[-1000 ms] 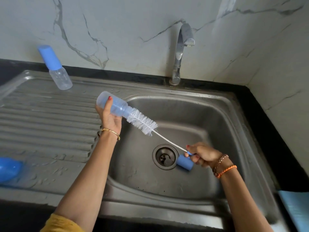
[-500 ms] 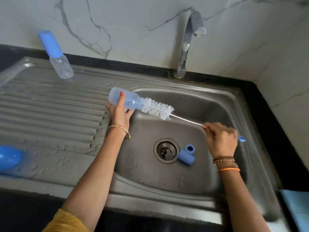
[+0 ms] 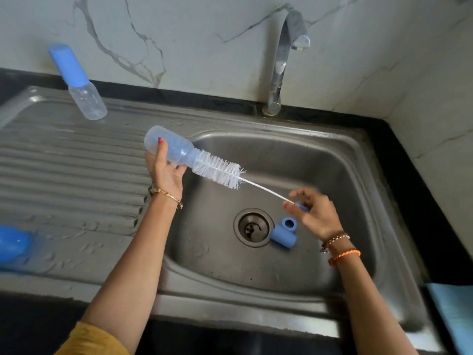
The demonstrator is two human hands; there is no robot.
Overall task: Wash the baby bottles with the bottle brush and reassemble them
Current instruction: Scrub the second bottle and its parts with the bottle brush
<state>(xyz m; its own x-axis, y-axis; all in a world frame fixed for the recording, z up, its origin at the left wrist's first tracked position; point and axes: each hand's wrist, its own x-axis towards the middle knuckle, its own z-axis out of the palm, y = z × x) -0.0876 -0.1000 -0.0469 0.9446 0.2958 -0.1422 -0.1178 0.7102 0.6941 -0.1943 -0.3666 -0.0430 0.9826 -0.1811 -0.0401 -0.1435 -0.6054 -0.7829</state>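
My left hand [image 3: 165, 171] grips an open clear baby bottle [image 3: 170, 147], held on its side over the sink's left rim with its mouth pointing right. The white bristle head of the bottle brush [image 3: 220, 171] sticks out of that mouth, and its wire stem runs down to the right. My right hand [image 3: 313, 211] pinches the brush's blue handle end over the basin, blurred by motion. A blue cap [image 3: 282, 237] and a blue collar ring [image 3: 289, 224] lie in the basin beside the drain [image 3: 252, 228]. A second, capped bottle [image 3: 79, 82] stands on the draining board.
The steel sink [image 3: 345, 160] has a ribbed, wet draining board [image 3: 64, 175] on its left. A chrome tap [image 3: 281, 65] rises behind the basin against a marble wall. A blue rounded object [image 3: 12, 243] sits at the left edge, and a light blue cloth [image 3: 453, 311] lies at the lower right.
My right hand moved from low over the drain up to the right, then back down and left along the handle. The brush stayed in the bottle's mouth. The camera view shifted.
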